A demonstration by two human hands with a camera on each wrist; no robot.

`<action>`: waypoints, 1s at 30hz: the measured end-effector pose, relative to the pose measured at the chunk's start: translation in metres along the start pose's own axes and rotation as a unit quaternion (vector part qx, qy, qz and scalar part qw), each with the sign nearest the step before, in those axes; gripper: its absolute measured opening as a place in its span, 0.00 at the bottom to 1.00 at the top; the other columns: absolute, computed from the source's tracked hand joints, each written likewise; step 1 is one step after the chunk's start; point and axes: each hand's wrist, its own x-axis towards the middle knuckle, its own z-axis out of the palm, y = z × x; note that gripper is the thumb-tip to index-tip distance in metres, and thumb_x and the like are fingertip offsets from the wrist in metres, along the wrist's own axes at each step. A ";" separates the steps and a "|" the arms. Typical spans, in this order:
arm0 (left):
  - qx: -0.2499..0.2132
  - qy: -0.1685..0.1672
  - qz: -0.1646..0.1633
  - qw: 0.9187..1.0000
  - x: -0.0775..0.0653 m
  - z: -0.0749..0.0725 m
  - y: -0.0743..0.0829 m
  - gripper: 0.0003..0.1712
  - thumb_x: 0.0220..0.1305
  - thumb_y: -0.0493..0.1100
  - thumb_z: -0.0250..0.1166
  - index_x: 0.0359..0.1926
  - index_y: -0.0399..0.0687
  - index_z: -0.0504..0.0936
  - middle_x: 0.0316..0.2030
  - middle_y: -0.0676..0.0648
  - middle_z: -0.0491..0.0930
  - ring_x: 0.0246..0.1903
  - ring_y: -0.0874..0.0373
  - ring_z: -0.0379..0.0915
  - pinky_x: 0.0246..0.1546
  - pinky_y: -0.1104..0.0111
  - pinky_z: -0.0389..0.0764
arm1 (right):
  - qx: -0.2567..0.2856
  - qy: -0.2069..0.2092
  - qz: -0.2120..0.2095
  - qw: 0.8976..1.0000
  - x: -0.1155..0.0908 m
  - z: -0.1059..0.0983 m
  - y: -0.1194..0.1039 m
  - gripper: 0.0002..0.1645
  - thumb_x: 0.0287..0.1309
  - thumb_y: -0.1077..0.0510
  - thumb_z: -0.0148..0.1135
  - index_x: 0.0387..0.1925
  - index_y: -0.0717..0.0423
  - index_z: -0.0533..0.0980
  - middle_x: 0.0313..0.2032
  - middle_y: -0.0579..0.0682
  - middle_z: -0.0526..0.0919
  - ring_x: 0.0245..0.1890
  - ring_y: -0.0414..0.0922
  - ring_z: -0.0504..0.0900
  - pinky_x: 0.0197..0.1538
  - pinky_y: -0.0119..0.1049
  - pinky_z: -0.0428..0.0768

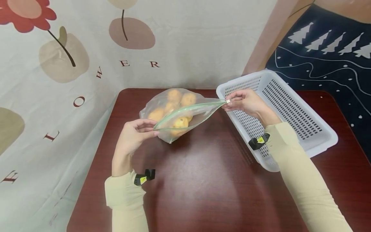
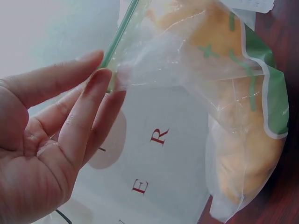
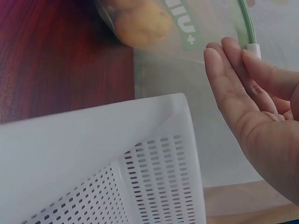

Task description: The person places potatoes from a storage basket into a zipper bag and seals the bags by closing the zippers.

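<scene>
A clear zip bag (image 1: pixel 200 116) with a green-edged mouth holds several round yellow-orange fruits (image 1: pixel 181 122); its mouth gapes toward me. My left hand (image 1: pixel 131 138) pinches the left end of the mouth between thumb and fingers, as the left wrist view shows close up. At the other end, my right hand (image 1: pixel 247 104) pinches the corner beside a small white slider (image 3: pixel 253 49). Between the two hands the green zip strip (image 2: pixel 119 37) is stretched. The fruits' exact kind cannot be told through the plastic.
A white perforated plastic basket (image 1: pixel 307 148) stands on the right of the dark red table (image 1: pixel 191 193), under my right forearm. Behind the table hangs a pale cloth (image 1: pixel 188 54) with printed flowers and letters. A dark blue cloth with white trees (image 1: pixel 333 61) is at the right.
</scene>
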 end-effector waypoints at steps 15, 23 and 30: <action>-0.035 0.056 0.017 0.998 0.004 -0.005 0.007 0.12 0.55 0.30 0.63 0.39 0.24 0.78 0.27 0.56 0.80 0.28 0.68 0.77 0.37 0.74 0.83 | -0.113 0.045 -0.003 0.993 -0.015 0.002 -0.022 0.10 0.48 0.74 0.62 0.28 0.59 0.82 0.30 0.51 0.81 0.29 0.45 0.80 0.37 0.33 0.85; -0.034 0.036 0.050 0.998 0.008 -0.010 0.008 0.10 0.58 0.30 0.60 0.38 0.22 0.74 0.25 0.52 0.79 0.26 0.65 0.79 0.36 0.73 0.83 | -0.076 -0.009 -0.029 0.997 -0.019 0.000 -0.029 0.09 0.51 0.76 0.58 0.26 0.62 0.79 0.22 0.54 0.79 0.19 0.43 0.78 0.25 0.31 0.84; 0.011 0.040 0.042 0.998 0.009 -0.012 0.012 0.10 0.60 0.31 0.59 0.38 0.24 0.75 0.26 0.46 0.79 0.25 0.67 0.78 0.35 0.75 0.84 | -0.091 -0.025 -0.055 0.994 -0.022 -0.002 -0.033 0.09 0.52 0.76 0.57 0.24 0.64 0.78 0.20 0.53 0.79 0.18 0.43 0.78 0.23 0.30 0.83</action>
